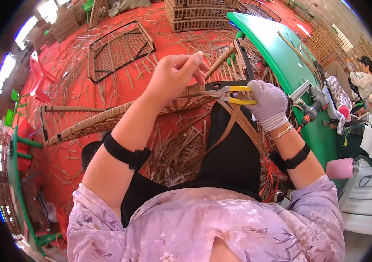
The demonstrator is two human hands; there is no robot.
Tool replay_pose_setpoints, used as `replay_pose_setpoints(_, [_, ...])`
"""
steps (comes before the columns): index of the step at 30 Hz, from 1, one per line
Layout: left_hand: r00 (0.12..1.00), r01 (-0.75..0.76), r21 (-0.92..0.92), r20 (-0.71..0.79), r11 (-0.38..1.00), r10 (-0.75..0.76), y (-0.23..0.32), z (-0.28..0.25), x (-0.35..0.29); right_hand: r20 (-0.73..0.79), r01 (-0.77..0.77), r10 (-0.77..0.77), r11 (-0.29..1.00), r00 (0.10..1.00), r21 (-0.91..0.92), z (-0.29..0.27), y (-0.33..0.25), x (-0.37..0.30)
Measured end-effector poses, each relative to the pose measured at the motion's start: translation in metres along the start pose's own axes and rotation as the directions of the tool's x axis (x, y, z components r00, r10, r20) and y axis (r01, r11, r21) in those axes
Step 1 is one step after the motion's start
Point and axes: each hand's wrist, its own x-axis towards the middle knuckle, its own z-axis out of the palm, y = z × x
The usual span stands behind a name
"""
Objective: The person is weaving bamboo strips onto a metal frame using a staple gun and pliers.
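My right hand [269,102], in a pale knitted glove, is closed round a pair of pliers [234,95] with yellow handles. The metal jaws point left and meet the dark corner of a woven wicker frame [107,120], which stretches across in front of me. Bare, my left hand [173,78] hovers over the frame's woven edge beside that corner. Its thumb is raised apart from loosely bent fingers, and I see nothing between them. Flat brown strips [245,124] hang from the corner across my right leg.
Cut strips [179,155] litter the red floor. Ahead lies a wicker panel [120,50], with stacked wicker pieces [199,15] behind. On my right, a green table [277,48] carries a power tool [312,107]; a pink bottle [342,168] is nearby. Another person [362,81] sits beyond.
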Motion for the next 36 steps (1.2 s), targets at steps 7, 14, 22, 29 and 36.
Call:
replay_pose_setpoints(7, [0.999, 0.044, -0.012, -0.023, 0.999, -0.045, 0.001, -0.002, -0.003, -0.171, -0.094, 0.111, 0.990, 0.979, 0.101, -0.012, 0.022, -0.008])
replay_pose_setpoints(14, [0.995, 0.099, 0.072, 0.002, 0.993, -0.099, 0.004, -0.002, -0.008, -0.226, -0.711, 0.676, 0.686, 0.701, -0.155, -0.035, 0.122, -0.116])
replay_pose_setpoints(22, [0.999, 0.043, 0.219, -0.025, 0.975, -0.039, -0.002, 0.015, -0.029, -0.273, -0.945, 0.911, 0.263, 0.310, -0.196, -0.051, 0.171, -0.208])
replay_pose_setpoints(29, [1.000, 0.021, 0.210, -0.008, 0.977, -0.020, -0.002, 0.017, -0.022, -0.172, -0.930, 0.974, 0.077, 0.148, -0.360, -0.037, 0.188, -0.225])
replay_pose_setpoints(36, [0.997, 0.068, 0.286, -0.063, 0.956, -0.052, 0.008, 0.017, -0.034, -0.365, -0.815, 0.734, 0.467, 0.574, -0.343, -0.102, 0.147, -0.203])
